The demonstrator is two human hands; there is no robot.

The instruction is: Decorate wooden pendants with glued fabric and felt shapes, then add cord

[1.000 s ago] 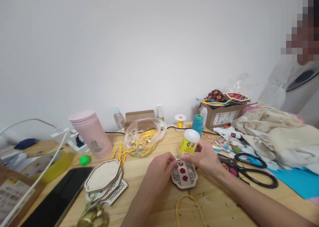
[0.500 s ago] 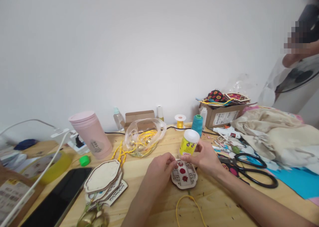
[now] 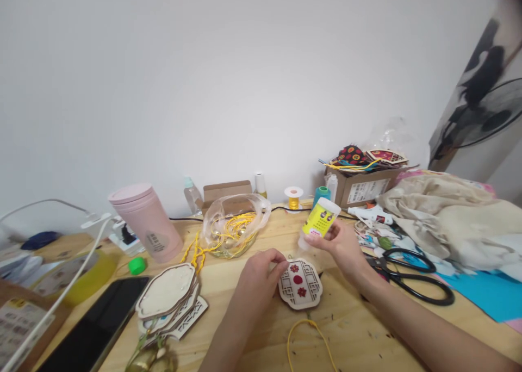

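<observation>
My right hand (image 3: 341,249) grips a glue bottle (image 3: 321,219) with a yellow label. The bottle is tilted, its white base up and its clear end down to the left, above and apart from a wooden ornament (image 3: 310,285). This flat plaque has scalloped edges, cut-out lattice and red flower shapes, and lies on the table. My left hand (image 3: 261,277) has its fingers curled together at the plaque's upper left edge, pinching it there. A yellow cord loop (image 3: 304,322) lies just below the plaque.
Left of me are stacked wooden plaques (image 3: 167,290), a phone (image 3: 95,323), a pink tumbler (image 3: 147,222) and a green cap (image 3: 137,265). A bag of yellow cords (image 3: 236,219) stands behind. To the right are black-handled scissors (image 3: 424,287), cloth (image 3: 448,214) and a filled cardboard box (image 3: 362,187).
My right hand has lifted the glue bottle away from the plaque, up and to the right, tilting it further. My left hand stays at the plaque's edge.
</observation>
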